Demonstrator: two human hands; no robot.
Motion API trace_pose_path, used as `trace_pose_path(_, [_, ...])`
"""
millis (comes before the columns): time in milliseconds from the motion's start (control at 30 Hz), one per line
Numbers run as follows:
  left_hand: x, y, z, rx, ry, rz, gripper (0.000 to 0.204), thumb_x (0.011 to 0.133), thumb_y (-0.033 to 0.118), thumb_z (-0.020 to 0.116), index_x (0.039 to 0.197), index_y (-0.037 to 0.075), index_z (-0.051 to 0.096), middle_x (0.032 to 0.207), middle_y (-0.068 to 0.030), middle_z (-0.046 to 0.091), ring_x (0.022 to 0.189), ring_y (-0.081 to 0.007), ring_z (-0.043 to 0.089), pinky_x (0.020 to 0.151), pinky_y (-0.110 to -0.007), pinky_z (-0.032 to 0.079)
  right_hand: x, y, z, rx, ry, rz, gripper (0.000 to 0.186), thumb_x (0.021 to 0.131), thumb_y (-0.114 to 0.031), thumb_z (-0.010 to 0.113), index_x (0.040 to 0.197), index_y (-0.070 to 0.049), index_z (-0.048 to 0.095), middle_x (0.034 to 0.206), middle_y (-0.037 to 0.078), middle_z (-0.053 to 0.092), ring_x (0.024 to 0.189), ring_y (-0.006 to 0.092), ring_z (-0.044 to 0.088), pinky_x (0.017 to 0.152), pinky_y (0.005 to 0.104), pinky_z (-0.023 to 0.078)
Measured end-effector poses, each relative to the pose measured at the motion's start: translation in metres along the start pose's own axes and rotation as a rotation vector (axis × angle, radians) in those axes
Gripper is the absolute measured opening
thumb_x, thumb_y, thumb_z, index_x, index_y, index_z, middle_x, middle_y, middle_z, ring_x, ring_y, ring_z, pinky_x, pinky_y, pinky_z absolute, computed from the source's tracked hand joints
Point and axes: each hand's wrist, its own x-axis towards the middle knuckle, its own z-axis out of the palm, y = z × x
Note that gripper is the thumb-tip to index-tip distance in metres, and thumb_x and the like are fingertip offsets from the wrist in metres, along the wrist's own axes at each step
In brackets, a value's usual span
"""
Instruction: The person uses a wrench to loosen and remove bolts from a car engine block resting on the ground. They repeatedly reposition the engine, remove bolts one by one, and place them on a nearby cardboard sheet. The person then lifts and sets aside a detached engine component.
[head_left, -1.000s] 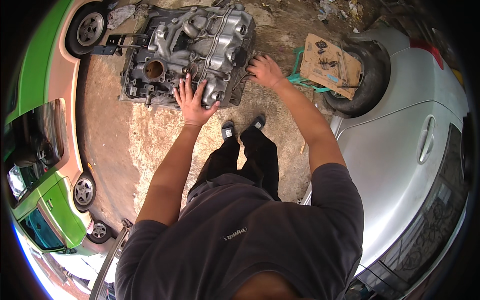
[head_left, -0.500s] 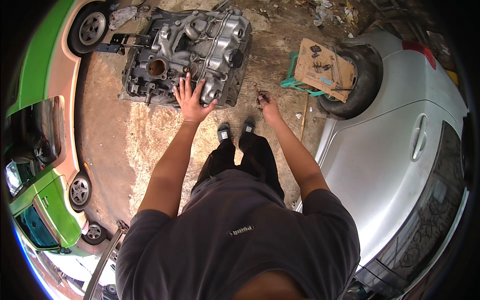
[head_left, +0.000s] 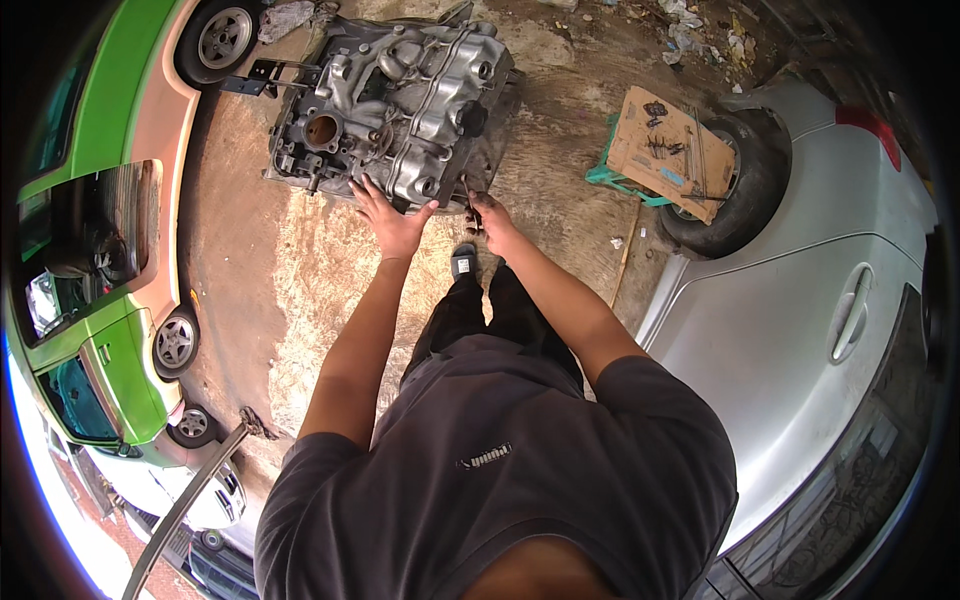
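A grey metal car engine (head_left: 385,110) lies on the floor in front of me, with a round rusty opening at its left and ribbed silver covers at its right. My left hand (head_left: 392,225) is open at the engine's near edge, fingers spread and fingertips at its lower side. My right hand (head_left: 490,220) is closed around a small wrench (head_left: 464,184), held at the engine's near right corner. Much of the wrench is hidden by my fingers, and I cannot tell whether its end touches the engine.
To the right, cardboard (head_left: 655,150) with small metal parts and rods rests on a green stool (head_left: 602,178) beside a loose tyre (head_left: 765,190). A silver car (head_left: 790,310) stands at right, a green and peach vehicle (head_left: 165,130) at left. A stick (head_left: 627,255) lies on the floor.
My right hand has moved left with the wrench, from beside the engine to its near right corner. My left hand has drawn back from the engine's top to its near edge. The view has shifted slightly.
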Motion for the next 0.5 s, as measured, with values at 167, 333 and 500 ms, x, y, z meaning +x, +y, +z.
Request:
trace_pose_path(167, [-0.004,0.019,0.0,-0.122,-0.133,-0.197,0.14,0.064,0.054,0.084,0.15,0.006,-0.016,0.155,-0.0321,0.006,0.144,-0.0444,0.016,0.116,-0.052,0.018,0.01,0.006,0.004,0.019,-0.082,0.077,0.035,0.088,-0.05,0.066,0.096,-0.016,0.058,0.084,-0.002,0.057,0.078,0.0129,0.056,0.062,0.0337,0.046])
trace_pose_path(333, [-0.004,0.03,-0.003,-0.11,-0.175,-0.258,0.136,0.069,0.05,0.082,0.148,0.005,-0.02,0.151,-0.0365,0.014,0.14,-0.0467,0.025,0.114,-0.045,0.028,0.03,0.013,-0.01,-0.092,-0.149,-0.045,0.041,0.087,-0.052,0.066,0.101,-0.014,0.062,0.086,-0.002,0.059,0.08,0.0132,0.056,0.066,0.0335,0.046])
trace_pose_path(500, [-0.003,0.027,-0.001,-0.035,-0.123,-0.209,0.138,0.065,0.051,0.083,0.148,-0.001,-0.015,0.131,-0.0418,0.042,0.121,-0.0503,0.046,0.104,-0.048,0.039,0.056,-0.008,-0.026,-0.399,-0.21,-0.343,0.036,0.093,-0.044,0.062,0.106,-0.01,0.063,0.092,-0.002,0.062,0.084,0.0135,0.056,0.073,0.0313,0.046])
